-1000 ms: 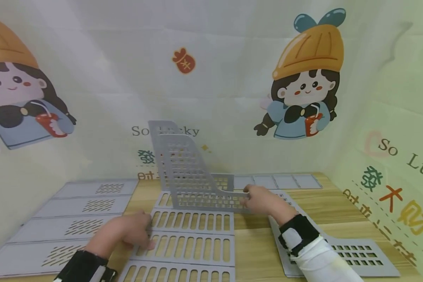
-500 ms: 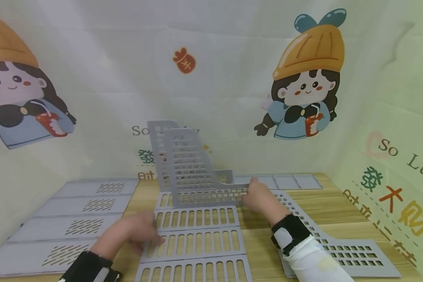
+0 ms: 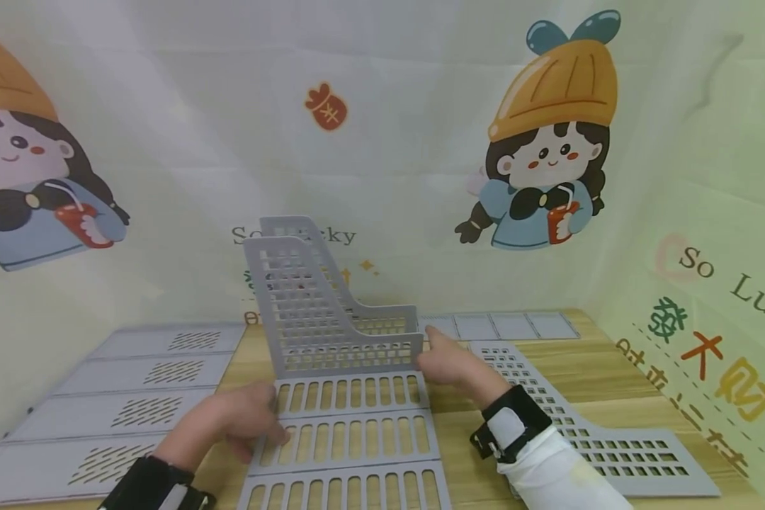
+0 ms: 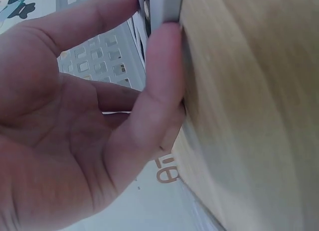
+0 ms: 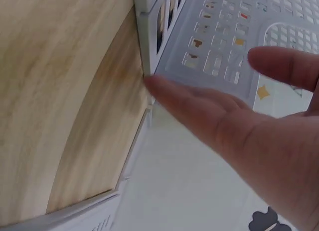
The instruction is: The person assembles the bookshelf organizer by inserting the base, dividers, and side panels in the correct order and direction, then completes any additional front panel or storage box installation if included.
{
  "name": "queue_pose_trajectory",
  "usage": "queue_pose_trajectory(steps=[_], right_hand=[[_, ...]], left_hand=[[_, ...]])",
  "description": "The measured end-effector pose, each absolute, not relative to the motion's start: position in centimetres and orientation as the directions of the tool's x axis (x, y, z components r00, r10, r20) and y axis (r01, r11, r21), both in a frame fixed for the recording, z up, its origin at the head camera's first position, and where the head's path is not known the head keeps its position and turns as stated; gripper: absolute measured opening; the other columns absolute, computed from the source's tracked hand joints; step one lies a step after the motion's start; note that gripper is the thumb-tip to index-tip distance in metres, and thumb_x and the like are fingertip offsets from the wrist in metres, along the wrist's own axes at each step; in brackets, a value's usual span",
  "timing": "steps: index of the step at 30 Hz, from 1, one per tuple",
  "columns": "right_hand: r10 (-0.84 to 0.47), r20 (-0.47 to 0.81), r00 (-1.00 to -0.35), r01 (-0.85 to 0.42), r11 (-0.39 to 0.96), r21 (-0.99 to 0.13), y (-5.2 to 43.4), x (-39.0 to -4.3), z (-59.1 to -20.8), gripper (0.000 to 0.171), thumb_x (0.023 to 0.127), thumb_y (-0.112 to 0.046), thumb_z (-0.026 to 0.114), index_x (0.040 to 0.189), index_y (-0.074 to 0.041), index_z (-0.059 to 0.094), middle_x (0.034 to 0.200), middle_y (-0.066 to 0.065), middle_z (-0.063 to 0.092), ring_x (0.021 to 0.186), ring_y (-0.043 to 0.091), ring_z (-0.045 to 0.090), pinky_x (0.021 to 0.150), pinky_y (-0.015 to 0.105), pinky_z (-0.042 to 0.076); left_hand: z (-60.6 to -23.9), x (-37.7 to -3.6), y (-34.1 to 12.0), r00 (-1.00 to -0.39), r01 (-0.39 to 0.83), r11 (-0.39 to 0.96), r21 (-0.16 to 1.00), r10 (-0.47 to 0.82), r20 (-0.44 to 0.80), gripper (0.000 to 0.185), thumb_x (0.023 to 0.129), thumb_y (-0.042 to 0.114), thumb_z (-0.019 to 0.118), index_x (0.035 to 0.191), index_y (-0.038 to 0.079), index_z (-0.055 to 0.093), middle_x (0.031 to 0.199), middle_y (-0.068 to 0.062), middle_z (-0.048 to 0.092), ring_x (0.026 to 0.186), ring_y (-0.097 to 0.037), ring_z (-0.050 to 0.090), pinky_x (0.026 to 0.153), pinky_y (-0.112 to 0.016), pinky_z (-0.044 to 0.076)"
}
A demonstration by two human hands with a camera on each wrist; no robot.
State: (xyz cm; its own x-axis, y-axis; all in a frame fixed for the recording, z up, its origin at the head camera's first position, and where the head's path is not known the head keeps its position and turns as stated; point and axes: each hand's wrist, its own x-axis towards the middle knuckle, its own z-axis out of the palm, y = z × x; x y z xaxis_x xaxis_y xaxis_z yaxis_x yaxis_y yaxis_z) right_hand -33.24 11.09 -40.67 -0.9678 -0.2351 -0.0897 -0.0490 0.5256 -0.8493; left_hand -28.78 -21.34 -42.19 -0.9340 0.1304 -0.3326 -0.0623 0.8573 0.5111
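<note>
Two grey perforated L-shaped side panels [image 3: 293, 319] stand upright one behind the other, like the sides of a file rack. In front of them a grey slotted base panel [image 3: 357, 418], jointed into several sections, lies on the wooden table. My left hand [image 3: 245, 418] holds its left edge; the left wrist view shows the thumb over the face and a finger against the panel edge [image 4: 164, 7]. My right hand [image 3: 455, 361] is at the low right end of the front side panel, fingers extended. In the right wrist view a fingertip touches the bottom corner, thumb apart.
Another L-shaped perforated panel [image 3: 612, 453] lies flat on the right. Flat grey panels with diagonal slots [image 3: 121, 397] cover the left side, and a row of plain ones [image 3: 497, 326] lies at the back. A printed cloth [image 3: 395, 142] encloses the back and sides.
The front side panel has swung and shifted left, its low end drawing away from the right, with my right hand following. The slotted base has shifted slightly right.
</note>
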Motion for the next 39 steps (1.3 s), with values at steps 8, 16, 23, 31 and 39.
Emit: queue_pose_trajectory(steps=[8, 16, 23, 31, 39], right_hand=[[-0.266, -0.113, -0.957, -0.041, 0.512, -0.858, 11.8, -33.4, -40.9, 0.086, 0.094, -0.006, 0.06, 0.167, 0.004, 0.017, 0.172, 0.032, 0.025, 0.158, 0.048, 0.03, 0.131, 0.065, 0.025], [-0.346, -0.153, -0.926, -0.152, 0.71, -0.688, 15.4, -33.8, -39.0, 0.07, 0.103, -0.024, 0.066, 0.159, 0.008, 0.039, 0.163, 0.031, 0.043, 0.144, 0.048, 0.053, 0.117, 0.059, 0.049], [-0.27, -0.136, -0.953, -0.197, 0.897, -0.397, 20.2, -33.1, -37.0, 0.064, 0.096, -0.029, 0.078, 0.144, 0.008, 0.057, 0.149, 0.031, 0.059, 0.134, 0.048, 0.06, 0.106, 0.06, 0.055], [-0.201, -0.213, -0.956, -0.134, 0.948, -0.29, 23.1, -32.6, -37.1, 0.075, 0.087, -0.028, 0.087, 0.144, 0.01, 0.055, 0.148, 0.032, 0.058, 0.136, 0.051, 0.056, 0.109, 0.063, 0.051], [-0.052, -0.356, -0.933, 0.014, 0.984, -0.179, 24.7, -31.9, -38.3, 0.048, 0.083, -0.039, 0.091, 0.102, 0.0, 0.07, 0.099, 0.008, 0.07, 0.091, 0.026, 0.066, 0.087, 0.046, 0.059]], left_hand=[[-42.3, -29.0, -21.2, -0.941, -0.055, 0.876, 0.479, 0.115, -0.318, 0.048, 0.088, 0.019, 0.087, 0.115, -0.007, 0.058, 0.104, -0.023, 0.061, 0.069, -0.028, 0.069, 0.054, -0.036, 0.064], [-42.3, -29.2, -21.5, -0.934, -0.032, 0.892, 0.452, 0.135, -0.331, 0.09, 0.092, 0.024, 0.083, 0.164, 0.001, 0.033, 0.158, -0.05, 0.025, 0.076, -0.026, 0.069, 0.053, -0.036, 0.063], [-42.3, -29.0, -21.0, -0.931, -0.039, 0.907, 0.42, 0.12, -0.345, 0.081, 0.096, 0.023, 0.079, 0.161, -0.002, 0.039, 0.157, -0.052, 0.024, 0.071, -0.028, 0.069, 0.053, -0.035, 0.063], [-42.1, -29.0, -20.7, -0.934, -0.056, 0.907, 0.417, 0.1, -0.344, 0.076, 0.097, 0.02, 0.077, 0.159, -0.006, 0.04, 0.158, -0.052, 0.022, 0.078, -0.027, 0.068, 0.053, -0.034, 0.063], [-42.4, -28.9, -20.5, -0.971, -0.026, 0.918, 0.396, 0.072, -0.229, 0.069, 0.095, 0.015, 0.073, 0.154, -0.009, 0.045, 0.15, -0.049, 0.037, 0.062, -0.025, 0.065, 0.045, -0.031, 0.057]])
